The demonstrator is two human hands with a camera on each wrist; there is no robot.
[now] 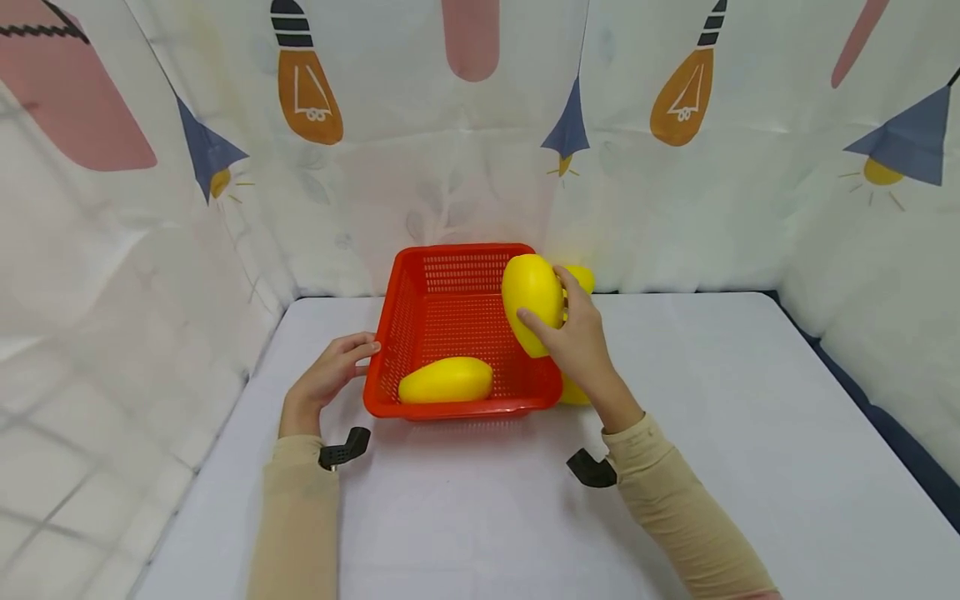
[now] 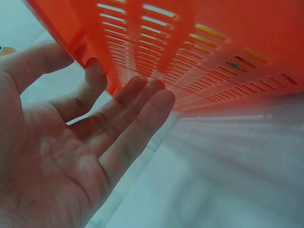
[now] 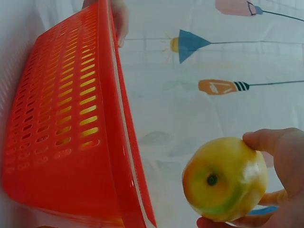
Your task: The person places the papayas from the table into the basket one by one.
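A red plastic basket point(image 1: 468, 410) with slotted walls stands on the white table. My left hand point(image 1: 330, 379) holds its left rim: in the left wrist view one digit reaches over the rim and a bent finger point(image 2: 92, 78) touches below it, with the other fingers along the outer wall. One yellow mango point(image 1: 446, 381) lies inside, near the front wall. My right hand point(image 1: 577, 337) grips another yellow mango point(image 1: 531, 296) above the basket's right rim. That mango's stem end point(image 3: 212, 179), tinged with green, shows in the right wrist view.
More yellow fruit sits just right of the basket, one piece point(image 1: 581, 277) at the back and another point(image 1: 574, 392) at the front, both partly hidden by my right hand and the basket. Behind the table hangs a white curtain point(image 1: 465, 208) with printed lamps.
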